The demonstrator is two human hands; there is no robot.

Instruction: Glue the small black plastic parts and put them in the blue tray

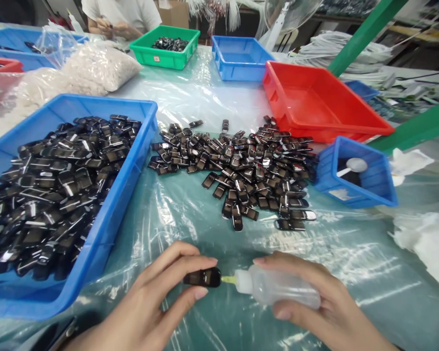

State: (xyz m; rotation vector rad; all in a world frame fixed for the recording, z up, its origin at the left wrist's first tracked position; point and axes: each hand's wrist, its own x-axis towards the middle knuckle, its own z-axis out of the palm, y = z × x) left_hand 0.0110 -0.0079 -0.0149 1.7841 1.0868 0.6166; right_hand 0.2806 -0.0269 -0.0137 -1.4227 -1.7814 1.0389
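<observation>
Between the thumb and fingers of my left hand (157,295) is a small glossy black piece (204,277), held flat just above the plastic-covered table. My right hand (314,292) grips a translucent squeeze bottle (278,286) lying sideways, its white cap and thin yellow-green nozzle pointing left. The nozzle tip is at the right end of the black piece; whether it touches cannot be told. Beyond both hands lies a loose pile of similar black pieces (237,161). A large blue tray (128,190) on the left holds many more of them.
A small blue bin (358,192) with a white scoop stands right of the pile, near white crumpled cloths (429,243). Behind are a red tray (318,105), a blue tray (241,68), a green tray (161,58) and a filled plastic bag (98,66). A person (122,17) sits across the table.
</observation>
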